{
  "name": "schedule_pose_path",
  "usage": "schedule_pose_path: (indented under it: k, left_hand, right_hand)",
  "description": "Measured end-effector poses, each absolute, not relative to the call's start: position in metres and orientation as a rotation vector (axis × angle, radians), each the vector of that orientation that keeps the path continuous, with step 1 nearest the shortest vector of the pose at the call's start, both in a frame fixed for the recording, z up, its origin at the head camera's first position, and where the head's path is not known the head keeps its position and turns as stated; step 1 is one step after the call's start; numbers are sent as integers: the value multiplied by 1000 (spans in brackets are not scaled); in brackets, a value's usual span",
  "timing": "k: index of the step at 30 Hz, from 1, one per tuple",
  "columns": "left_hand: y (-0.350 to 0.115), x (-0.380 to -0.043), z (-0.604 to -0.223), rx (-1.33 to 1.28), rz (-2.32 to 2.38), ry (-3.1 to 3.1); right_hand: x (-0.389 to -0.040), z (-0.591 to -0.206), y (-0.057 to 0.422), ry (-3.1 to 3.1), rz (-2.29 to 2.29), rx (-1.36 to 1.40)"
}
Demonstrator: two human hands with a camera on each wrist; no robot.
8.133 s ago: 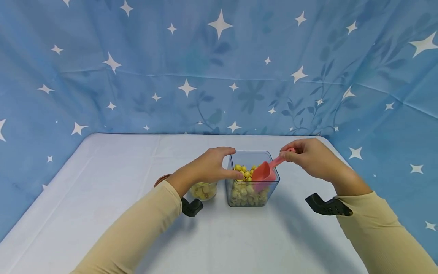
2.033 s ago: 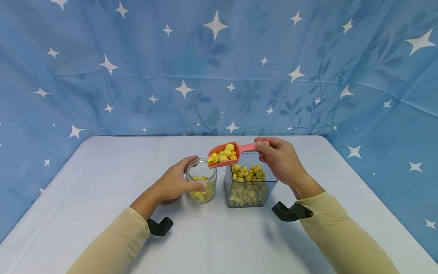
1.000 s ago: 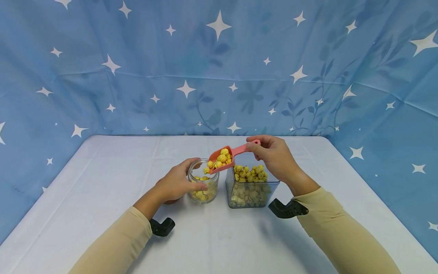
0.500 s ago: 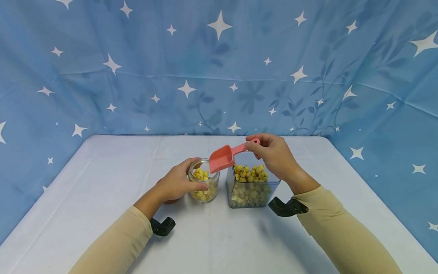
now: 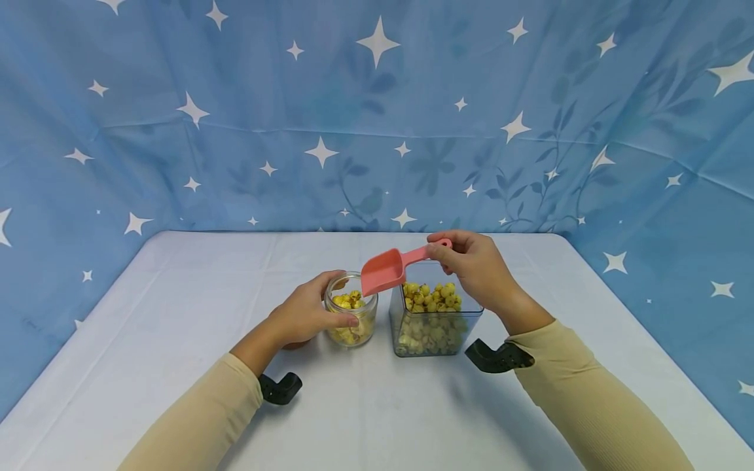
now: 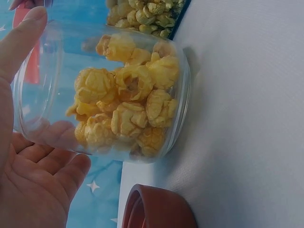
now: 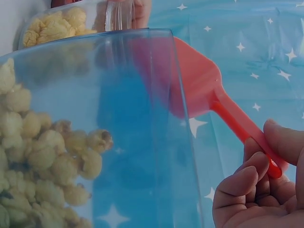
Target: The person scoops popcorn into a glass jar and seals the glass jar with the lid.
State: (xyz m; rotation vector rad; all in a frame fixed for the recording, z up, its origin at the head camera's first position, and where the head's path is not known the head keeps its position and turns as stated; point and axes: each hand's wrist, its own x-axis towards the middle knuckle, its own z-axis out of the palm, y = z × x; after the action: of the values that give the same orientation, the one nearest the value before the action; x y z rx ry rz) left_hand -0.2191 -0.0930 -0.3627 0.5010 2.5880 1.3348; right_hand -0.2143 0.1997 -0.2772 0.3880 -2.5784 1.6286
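Note:
A clear jar (image 5: 351, 327) with yellow popcorn inside stands on the table, and my left hand (image 5: 306, 313) grips it around the rim, thumb in front. In the left wrist view the popcorn (image 6: 128, 102) fills the lower part of the jar. My right hand (image 5: 471, 265) pinches the handle of a pink scoop (image 5: 383, 271). The scoop's bowl is bare and tilts down to the left, its lip at the jar's mouth. Below that hand is a clear square container (image 5: 430, 333) holding more popcorn (image 7: 42, 161).
A reddish-brown round object (image 6: 161, 209) with a ringed rim sits beside the jar, mostly hidden behind the left hand in the head view. White cloth covers the table (image 5: 177, 314). A blue curtain with stars (image 5: 377, 118) hangs behind it.
Earlier the scoop was down in the square container; then it came over to the jar, loaded with popcorn. That popcorn has dropped into the jar. The left hand moved from the container to the jar.

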Motion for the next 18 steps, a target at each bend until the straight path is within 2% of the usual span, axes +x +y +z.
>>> schedule_pose_path:
  k: [8,18]
  left_hand:
    - [-92,-219,-360,521,1316,2600]
    - [-90,-222,-348,555,1253,2629]
  right_hand:
    - [-211,-274,214,-2522,1681,359]
    - [-201,-271,257,-2472,1619,334]
